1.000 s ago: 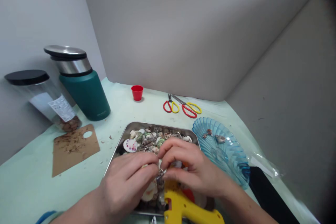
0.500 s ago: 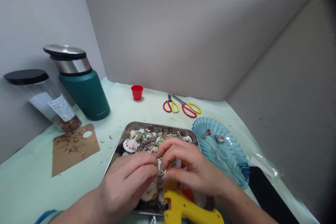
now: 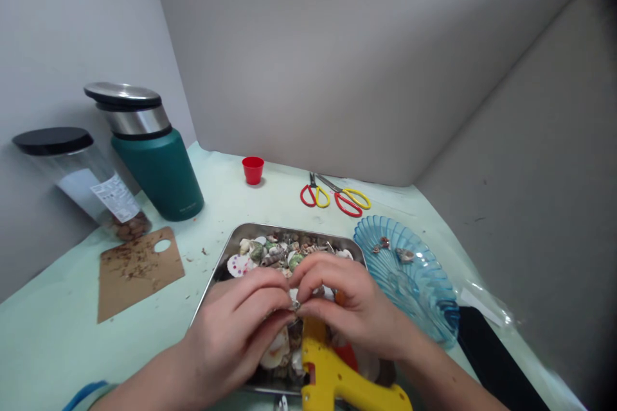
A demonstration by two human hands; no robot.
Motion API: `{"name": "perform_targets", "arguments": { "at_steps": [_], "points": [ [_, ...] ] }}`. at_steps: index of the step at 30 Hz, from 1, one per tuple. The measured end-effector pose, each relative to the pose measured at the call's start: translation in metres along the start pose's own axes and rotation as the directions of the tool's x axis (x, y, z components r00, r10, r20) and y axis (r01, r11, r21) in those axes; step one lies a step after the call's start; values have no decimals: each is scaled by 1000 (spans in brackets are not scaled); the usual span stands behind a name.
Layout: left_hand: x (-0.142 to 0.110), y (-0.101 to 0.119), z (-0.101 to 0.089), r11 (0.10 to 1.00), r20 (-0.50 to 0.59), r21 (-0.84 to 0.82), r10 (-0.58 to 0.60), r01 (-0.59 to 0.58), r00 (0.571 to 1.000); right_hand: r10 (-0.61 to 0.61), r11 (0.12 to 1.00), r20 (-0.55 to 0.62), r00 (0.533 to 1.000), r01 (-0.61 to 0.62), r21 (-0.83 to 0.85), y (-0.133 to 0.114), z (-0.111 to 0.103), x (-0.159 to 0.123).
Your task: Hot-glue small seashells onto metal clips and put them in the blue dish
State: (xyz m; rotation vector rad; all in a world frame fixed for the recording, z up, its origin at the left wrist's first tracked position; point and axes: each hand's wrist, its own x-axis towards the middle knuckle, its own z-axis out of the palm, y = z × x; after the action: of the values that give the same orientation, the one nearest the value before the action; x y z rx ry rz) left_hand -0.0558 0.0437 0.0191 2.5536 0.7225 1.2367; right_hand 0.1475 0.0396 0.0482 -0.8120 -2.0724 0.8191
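Over a metal tray (image 3: 212, 289) of mixed seashells (image 3: 270, 253), my two hands meet fingertip to fingertip. The fingers of my left hand (image 3: 231, 327) are closed in a pinch. My right hand (image 3: 349, 302) pinches from the other side, its thumb and fingers around the same spot. A small, shiny metallic piece (image 3: 295, 304) shows between the fingertips, too small and covered to name. Below my right hand a yellow glue gun (image 3: 332, 372) rests across the tray's near edge, its front end partly hidden. A white shell with pink dots (image 3: 240, 265) lies beyond my left hand.
A blue shell-shaped dish (image 3: 409, 276) with a few small shells stands right of the tray. Behind are a red cup (image 3: 253, 170) and two pairs of scissors (image 3: 348, 200). At left stand a green bottle (image 3: 161, 173), a clear jar (image 3: 96, 189) and a brown board (image 3: 139, 276) with crumbs.
My fingertips have drawn closer together and risen slightly, covering more of the small metallic piece. The glue gun, tray and dish have stayed in place.
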Motion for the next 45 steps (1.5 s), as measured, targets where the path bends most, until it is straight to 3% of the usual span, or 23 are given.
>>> {"name": "perform_targets", "arguments": {
  "at_steps": [9, 14, 19, 29, 45],
  "points": [
    [0, 1, 1, 999, -1, 34, -6, 6, 1000, -75, 993, -5, 997, 74, -97, 2, 2, -4],
    [1, 0, 1, 1000, 25, -10, -11, 11, 1000, -129, 982, 17, 992, 130, -140, 3, 3, -5],
    [-2, -1, 4, 994, -26, -88, -66, 63, 997, -151, 978, 7, 989, 150, -143, 4, 3, -6],
    [-1, -4, 4, 999, -39, 17, 32, -31, 999, -152, 965, 44, 987, 158, -208, 2, 0, -7],
    [0, 0, 4, 1000, -17, 5, -5, 5, 1000, -189, 943, 56, 980, 198, -268, 2, 0, -7]
  ]
}}
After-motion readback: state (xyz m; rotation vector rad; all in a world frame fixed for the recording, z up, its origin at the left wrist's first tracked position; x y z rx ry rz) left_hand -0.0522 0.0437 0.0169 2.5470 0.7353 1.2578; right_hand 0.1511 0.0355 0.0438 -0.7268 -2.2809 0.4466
